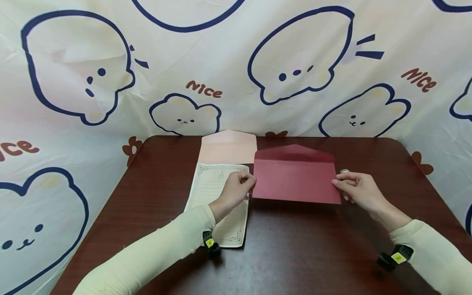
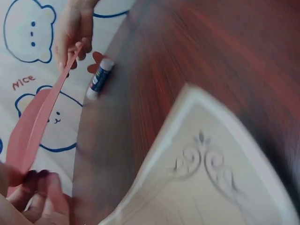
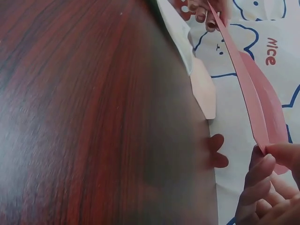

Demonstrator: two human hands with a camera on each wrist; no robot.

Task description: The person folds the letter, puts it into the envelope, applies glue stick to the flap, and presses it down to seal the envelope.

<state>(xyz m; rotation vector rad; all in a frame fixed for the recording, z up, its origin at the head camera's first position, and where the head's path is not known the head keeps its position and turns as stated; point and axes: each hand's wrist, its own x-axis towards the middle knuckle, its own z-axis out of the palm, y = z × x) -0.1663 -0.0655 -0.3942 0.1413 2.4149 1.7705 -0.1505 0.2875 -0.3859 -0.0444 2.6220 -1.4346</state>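
A dark red envelope, its pointed flap raised, is held up off the table between both hands. My left hand pinches its left edge, above lined letter paper with an ornate border. At the right edge, my right hand pinches the envelope between thumb and fingers. The right wrist view shows the envelope nearly edge-on, with its flap standing away from the body. Behind the letter paper lies a pale pink envelope with its flap up.
A glue stick lies on the table beyond the red envelope; in the head view only its end shows beside the right hand. The dark wood table meets a patterned cloth backdrop at its back edge.
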